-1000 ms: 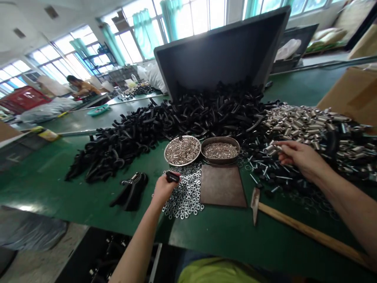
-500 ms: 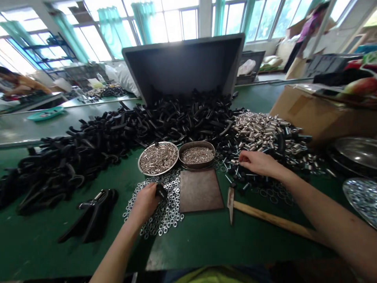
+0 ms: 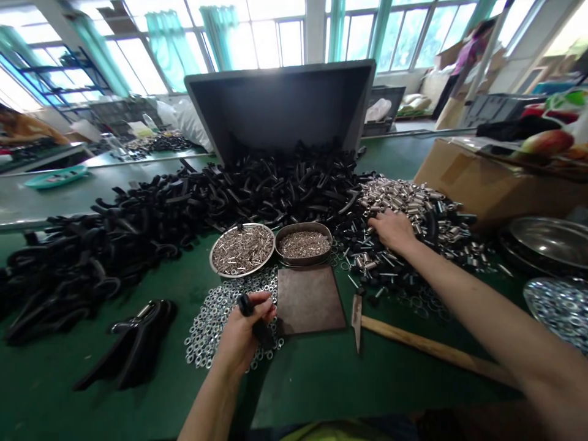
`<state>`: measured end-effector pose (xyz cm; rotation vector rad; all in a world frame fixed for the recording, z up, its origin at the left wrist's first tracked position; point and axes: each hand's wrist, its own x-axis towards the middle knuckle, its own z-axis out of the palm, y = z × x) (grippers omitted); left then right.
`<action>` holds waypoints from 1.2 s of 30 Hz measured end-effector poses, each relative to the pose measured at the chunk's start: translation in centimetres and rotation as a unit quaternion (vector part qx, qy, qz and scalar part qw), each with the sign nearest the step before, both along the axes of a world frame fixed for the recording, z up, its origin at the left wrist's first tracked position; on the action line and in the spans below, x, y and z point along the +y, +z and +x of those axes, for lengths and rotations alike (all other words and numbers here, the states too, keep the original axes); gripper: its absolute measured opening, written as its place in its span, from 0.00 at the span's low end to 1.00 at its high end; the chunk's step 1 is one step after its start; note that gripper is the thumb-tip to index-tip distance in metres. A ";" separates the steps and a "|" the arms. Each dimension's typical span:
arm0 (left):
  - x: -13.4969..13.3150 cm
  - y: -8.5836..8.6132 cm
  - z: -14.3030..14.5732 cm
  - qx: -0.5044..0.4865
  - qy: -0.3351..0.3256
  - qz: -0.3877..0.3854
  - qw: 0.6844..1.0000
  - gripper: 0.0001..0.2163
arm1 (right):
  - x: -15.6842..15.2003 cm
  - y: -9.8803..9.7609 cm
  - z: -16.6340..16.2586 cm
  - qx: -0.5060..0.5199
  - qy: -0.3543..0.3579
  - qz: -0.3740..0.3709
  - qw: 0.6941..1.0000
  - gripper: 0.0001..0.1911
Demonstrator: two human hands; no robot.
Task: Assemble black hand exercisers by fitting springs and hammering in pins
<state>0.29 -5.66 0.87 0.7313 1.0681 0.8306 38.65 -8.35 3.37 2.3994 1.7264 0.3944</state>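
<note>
My left hand (image 3: 239, 340) is closed around a black plastic handle (image 3: 261, 332), held over the spread of small metal rings (image 3: 206, 324). One end of the handle sticks up past the thumb. My right hand (image 3: 394, 231) reaches into the near left side of the pile of silvery metal cylinders (image 3: 416, 195). Its fingers are bent together, and their tips are too small and hidden to show what they hold. Just below it lie black-headed bolts (image 3: 388, 263). Between the hands is a flat brown metal plate (image 3: 311, 300), with a wooden-handled hammer (image 3: 427, 343) to its right.
A round dish of small pins (image 3: 243, 250) and an oval tin of tiny metal parts (image 3: 304, 244) stand behind the plate. Black handles (image 3: 257, 190) heap up before a tipped grey bin (image 3: 285, 110). Assembled black pieces (image 3: 133, 343) lie left. A cardboard box (image 3: 487, 184) stands right.
My left hand has turned, bringing the black handle more upright and nearer the plate. My right hand has moved up and away, from the bolts to the metal cylinders. The view has shifted slightly.
</note>
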 end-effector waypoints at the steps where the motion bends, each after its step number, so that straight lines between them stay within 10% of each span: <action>1: -0.4 0.0 0.4 -0.012 0.003 -0.018 1.000 0.11 | -0.1 -0.1 0.2 -0.004 0.012 0.000 1.000 0.15; 12: -2.6 -0.6 3.2 -0.083 -0.014 -0.070 0.994 0.07 | -0.2 -1.5 2.9 0.018 0.078 0.008 0.997 0.15; 20: -3.5 -0.8 4.0 -0.077 -0.017 -0.074 0.994 0.08 | 0.2 -2.0 0.3 0.036 -0.015 0.079 0.996 0.13; 29: -4.0 -0.9 4.2 -0.082 -0.025 -0.085 0.993 0.09 | -1.2 -1.8 -1.8 0.054 0.037 0.171 0.983 0.15; 32: -4.2 -0.6 4.4 -0.083 -0.026 -0.087 0.992 0.10 | -2.6 -0.4 -5.0 0.281 0.045 0.255 0.924 0.15; 36: -4.5 -0.7 4.6 -0.084 -0.033 -0.082 0.993 0.12 | -6.3 0.2 -12.0 0.665 0.036 0.139 0.733 0.14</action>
